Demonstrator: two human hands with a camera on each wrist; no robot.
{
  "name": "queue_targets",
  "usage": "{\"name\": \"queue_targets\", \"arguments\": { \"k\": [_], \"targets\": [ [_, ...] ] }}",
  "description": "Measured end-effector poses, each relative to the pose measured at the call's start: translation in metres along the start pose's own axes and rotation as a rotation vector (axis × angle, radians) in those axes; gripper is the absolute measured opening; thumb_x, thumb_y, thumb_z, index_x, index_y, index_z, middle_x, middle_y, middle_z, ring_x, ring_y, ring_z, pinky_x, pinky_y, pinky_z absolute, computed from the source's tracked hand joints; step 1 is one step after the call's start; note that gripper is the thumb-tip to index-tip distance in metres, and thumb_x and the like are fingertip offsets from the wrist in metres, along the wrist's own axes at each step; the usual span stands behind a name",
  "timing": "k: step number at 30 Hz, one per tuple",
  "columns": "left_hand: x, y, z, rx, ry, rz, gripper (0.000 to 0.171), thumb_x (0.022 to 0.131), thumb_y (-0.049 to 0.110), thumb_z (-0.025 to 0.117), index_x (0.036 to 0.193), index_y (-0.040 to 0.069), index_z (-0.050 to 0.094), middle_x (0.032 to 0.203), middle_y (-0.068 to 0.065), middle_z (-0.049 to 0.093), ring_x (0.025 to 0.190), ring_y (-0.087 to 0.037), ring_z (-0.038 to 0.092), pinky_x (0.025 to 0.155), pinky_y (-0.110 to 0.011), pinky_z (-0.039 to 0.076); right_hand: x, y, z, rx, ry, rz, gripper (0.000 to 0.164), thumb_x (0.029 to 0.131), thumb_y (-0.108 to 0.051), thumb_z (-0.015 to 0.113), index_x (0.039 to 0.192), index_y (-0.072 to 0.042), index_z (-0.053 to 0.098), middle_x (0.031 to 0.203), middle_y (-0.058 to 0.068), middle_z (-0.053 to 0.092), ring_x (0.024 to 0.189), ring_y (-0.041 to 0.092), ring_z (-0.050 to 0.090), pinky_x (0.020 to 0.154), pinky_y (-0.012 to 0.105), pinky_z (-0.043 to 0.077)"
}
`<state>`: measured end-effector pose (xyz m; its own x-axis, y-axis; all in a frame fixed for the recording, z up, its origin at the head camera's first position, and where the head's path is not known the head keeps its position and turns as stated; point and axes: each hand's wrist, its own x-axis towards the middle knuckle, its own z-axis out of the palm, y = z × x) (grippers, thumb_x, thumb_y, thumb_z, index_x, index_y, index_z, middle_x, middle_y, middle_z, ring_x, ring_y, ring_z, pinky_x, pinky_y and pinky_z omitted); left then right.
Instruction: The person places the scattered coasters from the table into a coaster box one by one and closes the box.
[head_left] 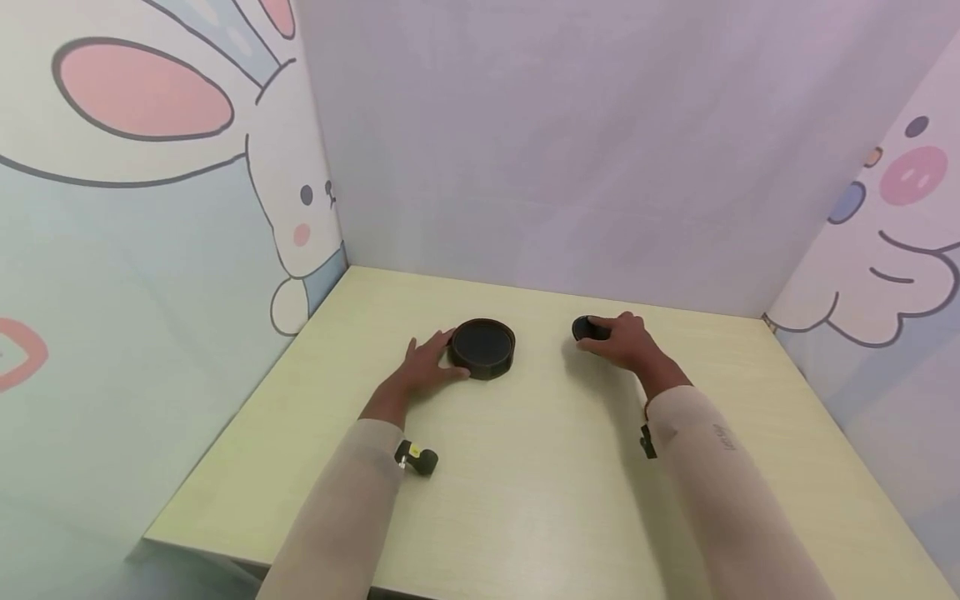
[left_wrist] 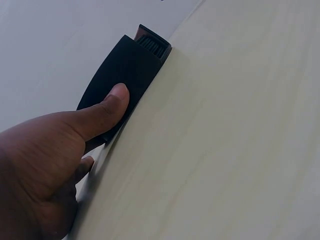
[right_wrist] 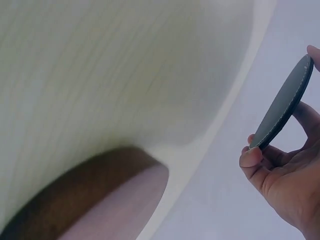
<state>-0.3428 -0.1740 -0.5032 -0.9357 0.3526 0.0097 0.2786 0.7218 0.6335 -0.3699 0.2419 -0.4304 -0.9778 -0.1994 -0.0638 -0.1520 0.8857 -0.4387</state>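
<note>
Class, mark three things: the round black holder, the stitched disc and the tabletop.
Round black holder point(left_wrist: 119, 67): left wrist view, outer wall.
Stitched disc point(right_wrist: 283, 104): right wrist view, flat face.
Tabletop point(head_left: 540, 467): head view, bare surface.
</note>
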Motion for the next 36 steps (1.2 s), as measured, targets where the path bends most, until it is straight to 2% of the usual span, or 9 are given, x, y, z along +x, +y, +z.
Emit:
{"name": "queue_targets", "arguments": {
  "k": [9,22,28,36],
  "targets": [
    [-0.001,0.003,-0.001,-0.001,0.002,0.001,0.100,0.101,0.053,0.075,0.177,0.018,0.021,0.183,-0.009,0.027,0.173,-0.035,0.014,0.139,-0.061,-0.015,-0.002,-0.028,0.011,0.004,0.039,-0.106,0.076,0.101,-0.051,0.070,0.165,-0.014,0.050,0.145,0.034,0.046,0.133,0.049,0.042,0.102,0.065,0.051],
    [0.000,0.005,-0.002,0.008,0.003,-0.003,0.099,0.101,0.052,0.075,0.176,0.014,0.022,0.182,-0.012,0.027,0.173,-0.036,0.015,0.139,-0.064,-0.012,0.001,-0.053,0.023,-0.029,0.080,-0.178,0.073,0.099,-0.051,0.071,0.163,-0.021,0.054,0.148,0.028,0.046,0.134,0.044,0.044,0.106,0.065,0.052],
    [-0.001,0.004,-0.003,0.004,0.006,-0.004,0.099,0.101,0.052,0.075,0.176,0.017,0.021,0.183,-0.010,0.027,0.173,-0.035,0.014,0.139,-0.063,-0.013,0.003,-0.068,0.032,-0.032,0.090,-0.203,0.072,0.100,-0.052,0.069,0.164,-0.022,0.052,0.149,0.027,0.047,0.133,0.043,0.044,0.103,0.064,0.054],
    [-0.003,0.006,-0.003,0.007,0.011,0.004,0.098,0.101,0.054,0.074,0.176,0.019,0.023,0.182,-0.009,0.030,0.173,-0.036,0.015,0.139,-0.064,-0.013,0.004,-0.092,0.044,-0.054,0.077,-0.209,0.074,0.101,-0.056,0.066,0.167,-0.026,0.049,0.158,0.024,0.043,0.140,0.041,0.042,0.105,0.064,0.055]
  ]
}}
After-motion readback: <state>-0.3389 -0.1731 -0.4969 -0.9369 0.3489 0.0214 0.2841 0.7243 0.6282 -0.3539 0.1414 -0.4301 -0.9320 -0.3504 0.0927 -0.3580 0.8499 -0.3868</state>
